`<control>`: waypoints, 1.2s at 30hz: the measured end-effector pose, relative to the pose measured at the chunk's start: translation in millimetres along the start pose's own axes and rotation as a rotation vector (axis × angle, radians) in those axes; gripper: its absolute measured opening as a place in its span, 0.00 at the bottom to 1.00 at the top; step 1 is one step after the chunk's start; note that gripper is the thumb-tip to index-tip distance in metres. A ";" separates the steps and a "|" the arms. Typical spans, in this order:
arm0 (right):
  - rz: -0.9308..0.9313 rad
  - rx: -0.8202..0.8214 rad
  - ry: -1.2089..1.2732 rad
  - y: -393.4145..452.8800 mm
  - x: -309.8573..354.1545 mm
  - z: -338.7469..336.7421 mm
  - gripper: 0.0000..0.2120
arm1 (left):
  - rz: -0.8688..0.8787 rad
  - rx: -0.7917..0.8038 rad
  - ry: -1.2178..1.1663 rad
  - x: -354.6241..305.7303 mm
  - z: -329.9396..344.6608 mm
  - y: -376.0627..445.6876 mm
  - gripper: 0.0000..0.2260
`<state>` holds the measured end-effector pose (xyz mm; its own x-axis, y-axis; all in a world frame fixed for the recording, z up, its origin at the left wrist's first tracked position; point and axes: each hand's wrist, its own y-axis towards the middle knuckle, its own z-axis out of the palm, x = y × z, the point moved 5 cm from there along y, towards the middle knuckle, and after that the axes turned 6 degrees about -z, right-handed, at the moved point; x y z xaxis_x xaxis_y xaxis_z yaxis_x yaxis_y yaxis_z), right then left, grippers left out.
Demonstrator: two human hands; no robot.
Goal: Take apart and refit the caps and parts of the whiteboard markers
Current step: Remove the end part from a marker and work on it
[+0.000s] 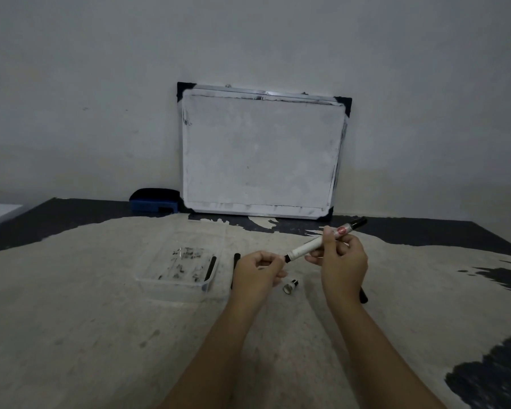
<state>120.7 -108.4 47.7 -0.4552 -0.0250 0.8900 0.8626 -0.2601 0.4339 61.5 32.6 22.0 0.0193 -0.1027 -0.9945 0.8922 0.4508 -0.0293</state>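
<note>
My right hand (341, 258) grips a white whiteboard marker barrel (307, 248) with a black end cap, tilted up toward the right. My left hand (258, 270) pinches a thin black part at the barrel's lower left end (286, 257); whether this is the ink core or the tip I cannot tell. A small loose marker piece (290, 286) with a clear rim lies on the table below the hands. A black stick (235, 265) lies left of my left hand. Another black part (363, 296) pokes out from behind my right wrist.
A clear plastic tray (174, 286) with ink smudges holds a black stick (210, 268) at its right side. A whiteboard (261, 152) leans on the wall at the back, with a blue eraser (154, 202) beside it. The worn table surface (101, 335) extends toward me.
</note>
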 end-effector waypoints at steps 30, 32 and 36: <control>0.225 -0.074 0.258 8.0 -9.4 -8.5 0.15 | 0.103 -0.003 -0.191 -13.2 -7.6 -1.8 0.05; 0.244 -0.109 0.286 9.5 -11.4 -11.7 0.15 | 0.119 0.005 -0.174 -16.3 -5.8 -1.9 0.05; 0.243 -0.185 0.333 12.1 -11.1 -19.0 0.17 | 0.172 0.010 -0.092 -23.3 0.3 -3.6 0.04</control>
<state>132.1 -129.6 40.3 -0.3169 -0.4079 0.8563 0.9131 -0.3754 0.1591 58.0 33.1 45.4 0.2129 -0.1062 -0.9713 0.8766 0.4598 0.1419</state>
